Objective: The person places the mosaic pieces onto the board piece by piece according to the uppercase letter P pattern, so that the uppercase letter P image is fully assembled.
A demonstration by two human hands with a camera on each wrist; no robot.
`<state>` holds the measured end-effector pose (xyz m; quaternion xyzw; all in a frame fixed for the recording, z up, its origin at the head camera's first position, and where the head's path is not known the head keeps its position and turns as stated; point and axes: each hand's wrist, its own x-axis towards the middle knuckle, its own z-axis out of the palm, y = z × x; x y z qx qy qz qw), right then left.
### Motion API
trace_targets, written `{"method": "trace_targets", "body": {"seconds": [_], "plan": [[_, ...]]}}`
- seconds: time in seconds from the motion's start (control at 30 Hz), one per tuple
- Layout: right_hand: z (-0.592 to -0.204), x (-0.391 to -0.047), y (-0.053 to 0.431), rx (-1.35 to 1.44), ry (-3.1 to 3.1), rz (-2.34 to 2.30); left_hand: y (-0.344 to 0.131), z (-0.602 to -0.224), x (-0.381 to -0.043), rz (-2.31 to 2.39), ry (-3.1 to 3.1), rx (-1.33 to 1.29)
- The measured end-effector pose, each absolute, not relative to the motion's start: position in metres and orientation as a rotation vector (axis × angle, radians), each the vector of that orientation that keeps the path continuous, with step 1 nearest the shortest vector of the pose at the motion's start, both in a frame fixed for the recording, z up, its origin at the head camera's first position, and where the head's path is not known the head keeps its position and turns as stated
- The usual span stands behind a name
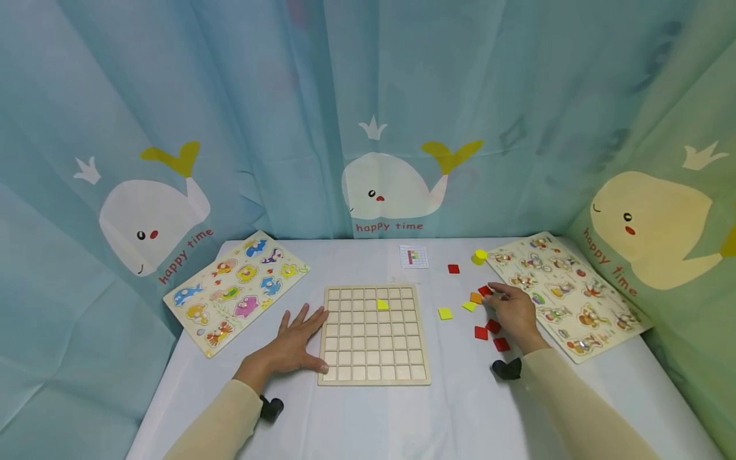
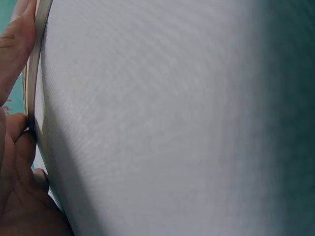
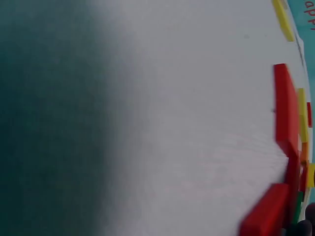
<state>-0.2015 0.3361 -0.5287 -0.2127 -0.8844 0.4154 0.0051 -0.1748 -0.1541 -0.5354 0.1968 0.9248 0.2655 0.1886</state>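
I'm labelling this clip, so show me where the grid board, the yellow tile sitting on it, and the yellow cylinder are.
grid board (image 1: 374,377): head view, on its bare near rim.
yellow tile (image 1: 382,305): head view, middle of its top face.
yellow cylinder (image 1: 479,257): head view, middle of its body.

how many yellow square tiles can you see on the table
3: one yellow tile in the grid board, two loose yellow tiles right of it. The right hand may hide more.

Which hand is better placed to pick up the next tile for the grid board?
Right. The right hand already touches the loose tiles; the left hand lies flat against the grid board.
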Motion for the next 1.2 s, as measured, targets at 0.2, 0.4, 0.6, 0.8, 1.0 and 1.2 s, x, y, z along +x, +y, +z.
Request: {"method": "trace_targets", "body": {"seconds": [0.2, 0.4, 0.6, 0.8, 1.0, 1.2], "plan": [[-0.53, -0.207, 0.333, -0.728, -2.843, 1.245, -0.154, -0.536, -0.176, 0.728, 2.606, 0.55], [-0.529, -0.209, 0.334, -0.688, -2.894, 1.202, -0.155, -0.536, -0.175, 0.731, 2.61, 0.557], [-0.527, -0.21, 0.34, -0.582, -2.968, 1.205, -0.155, -0.537, -0.176, 0.733, 2.614, 0.561], [-0.525, -0.211, 0.345, -0.535, -3.0, 1.211, -0.154, -0.538, -0.177, 0.75, 2.611, 0.548], [-0.525, -0.21, 0.343, -0.554, -2.996, 1.209, -0.153, -0.538, -0.177, 0.742, 2.611, 0.543], [-0.526, -0.211, 0.342, -0.567, -2.99, 1.215, -0.154, -0.539, -0.177, 0.739, 2.616, 0.537]]}}
